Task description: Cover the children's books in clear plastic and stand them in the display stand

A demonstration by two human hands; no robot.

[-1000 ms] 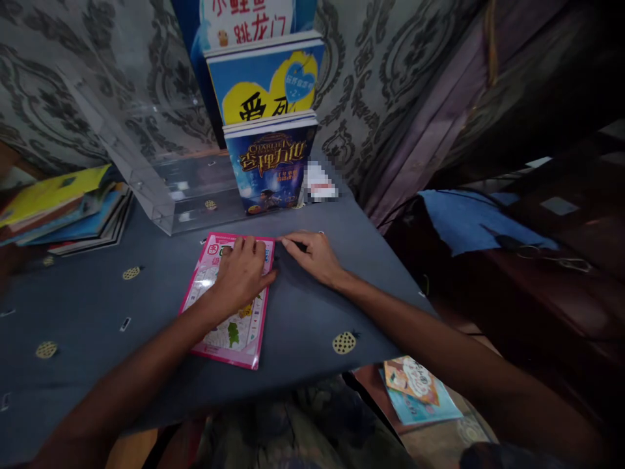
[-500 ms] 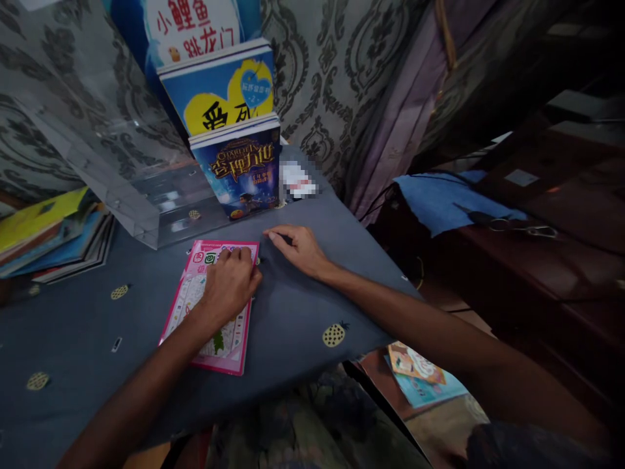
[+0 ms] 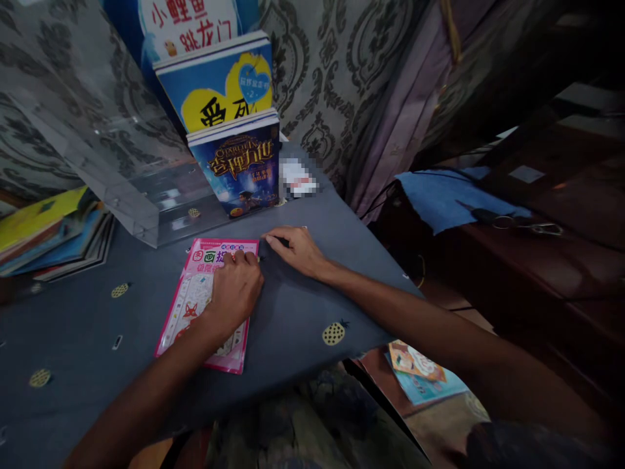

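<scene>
From the head view, can see a pink-bordered picture activity book (image 3: pixel 195 293) lying flat, cover up, on the grey worktop (image 3: pixel 293 326), with large characters across its far end and a red fox on the cover. Can see the left hand (image 3: pixel 236 285) palm down over the right part of that cover, fingers bent, tips over the title; cannot tell whether pinching anything beneath. Find the right hand (image 3: pixel 295 251) half curled on the worktop just right of the book's far right corner, thumb close to index finger; cannot tell whether holding anything between them. Beyond, can make out a clear acrylic stand (image 3: pixel 151 225) and, at its right end, upright books one behind another: a dark blue Charlie IX book (image 3: pixel 239 176) nearest, a blue-and-yellow book (image 3: pixel 215 94) behind, a large blue book (image 3: pixel 190 26) farthest. At far left, see a loose stack of books (image 3: pixel 53 234), yellow cover on top. Farther right, past a mauve curtain (image 3: pixel 395 137), see a blue cloth (image 3: pixel 434 198) on dark red furniture (image 3: pixel 498 267); below the worktop's near right edge, two more books (image 3: pixel 424 378), orange over light blue.
</scene>
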